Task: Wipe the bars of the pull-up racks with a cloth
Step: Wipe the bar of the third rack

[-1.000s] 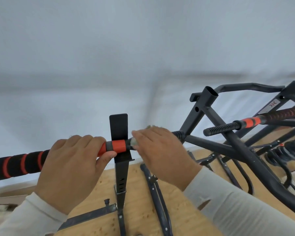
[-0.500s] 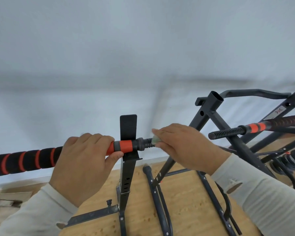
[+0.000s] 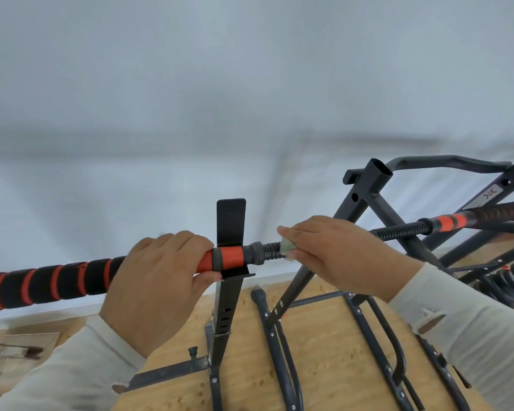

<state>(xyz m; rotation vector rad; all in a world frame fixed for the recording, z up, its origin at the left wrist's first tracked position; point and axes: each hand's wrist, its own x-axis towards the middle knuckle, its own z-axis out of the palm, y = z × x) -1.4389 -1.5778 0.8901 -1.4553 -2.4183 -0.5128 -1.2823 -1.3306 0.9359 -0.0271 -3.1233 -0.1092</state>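
Head view, close, forward and down

A white sticker (image 3: pixel 487 196) on a black frame bar of the right-hand pull-up rack (image 3: pixel 368 197) carries a small logo mark, too blurred to read.

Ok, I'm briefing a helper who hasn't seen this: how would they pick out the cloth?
Find the black-and-orange bar crossing the left of the view, gripped by the left hand. At its ribbed black end, the right hand pinches the cloth, a small pale grey-green wad, the only soft thing among black metal.
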